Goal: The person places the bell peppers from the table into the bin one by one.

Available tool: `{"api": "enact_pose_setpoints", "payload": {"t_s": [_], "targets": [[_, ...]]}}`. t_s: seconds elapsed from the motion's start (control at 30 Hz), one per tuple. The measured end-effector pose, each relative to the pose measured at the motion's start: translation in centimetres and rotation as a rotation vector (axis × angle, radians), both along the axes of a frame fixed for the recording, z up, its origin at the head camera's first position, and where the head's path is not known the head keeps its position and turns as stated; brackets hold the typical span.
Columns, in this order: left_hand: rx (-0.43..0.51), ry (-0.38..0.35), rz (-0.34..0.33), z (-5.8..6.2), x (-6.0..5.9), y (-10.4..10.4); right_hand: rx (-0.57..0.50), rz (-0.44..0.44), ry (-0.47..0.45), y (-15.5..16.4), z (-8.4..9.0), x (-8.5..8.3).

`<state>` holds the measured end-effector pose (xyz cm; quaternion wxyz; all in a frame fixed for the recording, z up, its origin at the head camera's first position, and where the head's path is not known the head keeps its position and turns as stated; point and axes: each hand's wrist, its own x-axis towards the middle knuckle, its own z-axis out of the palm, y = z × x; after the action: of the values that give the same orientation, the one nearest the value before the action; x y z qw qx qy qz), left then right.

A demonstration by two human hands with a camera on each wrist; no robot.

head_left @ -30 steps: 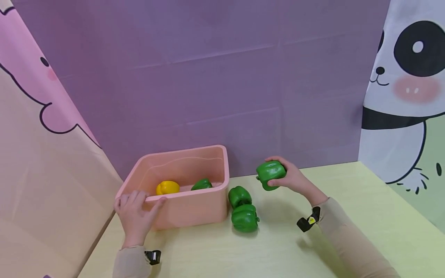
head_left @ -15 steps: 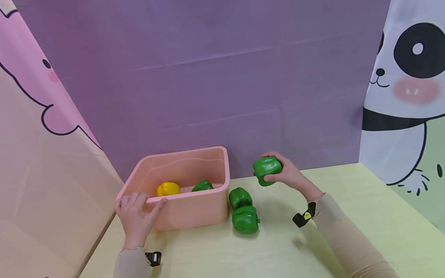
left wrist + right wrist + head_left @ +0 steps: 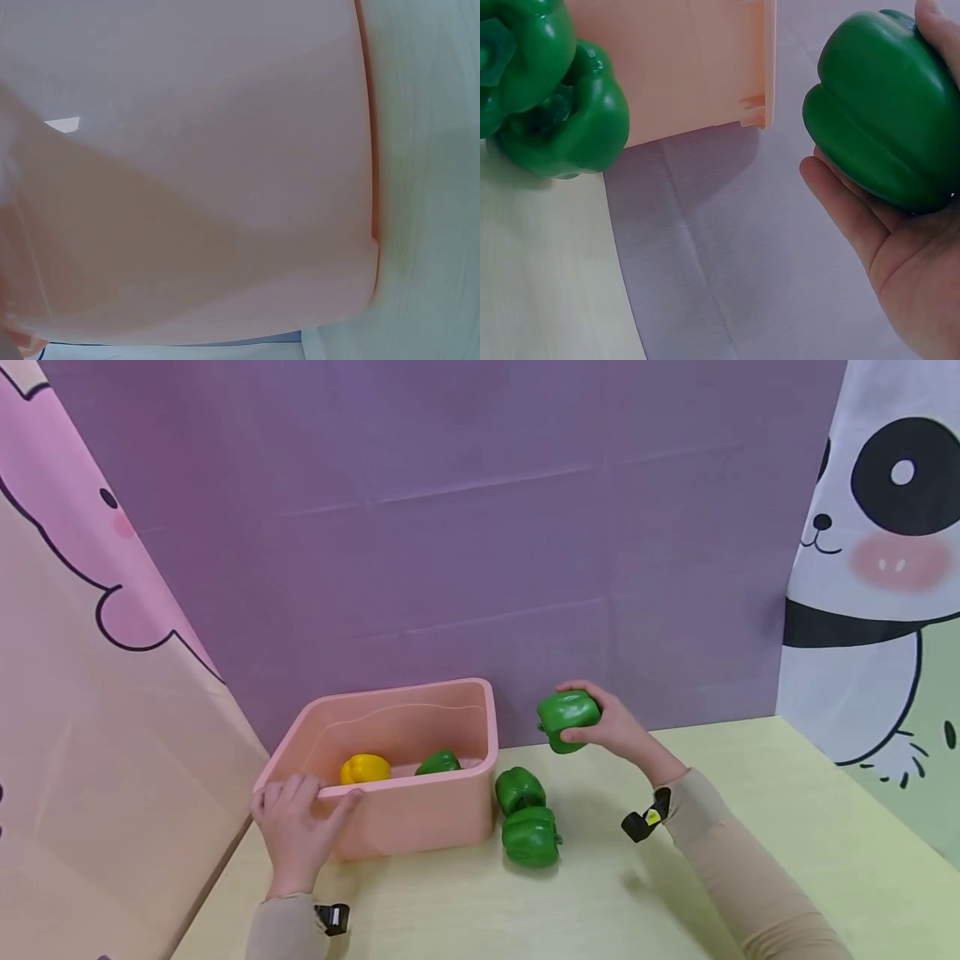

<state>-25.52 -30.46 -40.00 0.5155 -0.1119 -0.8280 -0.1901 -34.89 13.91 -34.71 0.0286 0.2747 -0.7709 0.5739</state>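
Hands apart: left hand (image 3: pixel 292 831) clamped on bin (image 3: pixel 420 822), right hand (image 3: pixel 619 733) gripping pepper (image 3: pixel 564 713), shifted left near the tabletop's (image 3: pixel 427 910) back edge, so gap to bin has narrowed.

Head view, from above, facing forward and down across the surface (image 3: pixel 450 910). Left wrist view, sideways and very near, facing the pink bin (image 3: pixel 262 150). Right wrist view, sideways, near one green pepper (image 3: pixel 885 105); the pink bin common to all.
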Motion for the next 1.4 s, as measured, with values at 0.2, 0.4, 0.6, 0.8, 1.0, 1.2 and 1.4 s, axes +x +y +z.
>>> {"api": "enact_pose_setpoints", "payload": {"t_s": [0.2, 0.4, 0.6, 0.8, 1.0, 1.2, 1.4], "targets": [[0.003, 0.009, -0.005, 0.1, -0.2, 0.2, -0.01, 0.022, 0.027, 0.0, 1.1, -0.2], [0.005, 0.023, -0.008, 0.4, -0.3, 0.5, 0.001, 0.012, 0.037, 0.0, 2.0, -0.5], [0.011, 0.019, -0.009, 0.5, -0.2, 0.7, 0.007, 0.005, 0.043, -0.1, 2.5, -0.6], [0.016, 0.013, -0.009, 0.4, -0.2, 0.6, 0.018, -0.016, 0.073, -0.3, 3.0, -1.0], [0.015, 0.014, -0.003, 0.3, -0.3, 0.4, -0.001, -0.004, 0.082, -0.6, 3.6, -1.1], [0.018, 0.004, 0.0, 0.4, -0.1, 0.4, -0.006, -0.004, 0.086, -0.9, 4.0, -1.2], [0.024, -0.006, 0.0, 0.4, 0.0, 0.4, 0.001, -0.011, 0.099, -1.0, 4.4, -1.4]]}}
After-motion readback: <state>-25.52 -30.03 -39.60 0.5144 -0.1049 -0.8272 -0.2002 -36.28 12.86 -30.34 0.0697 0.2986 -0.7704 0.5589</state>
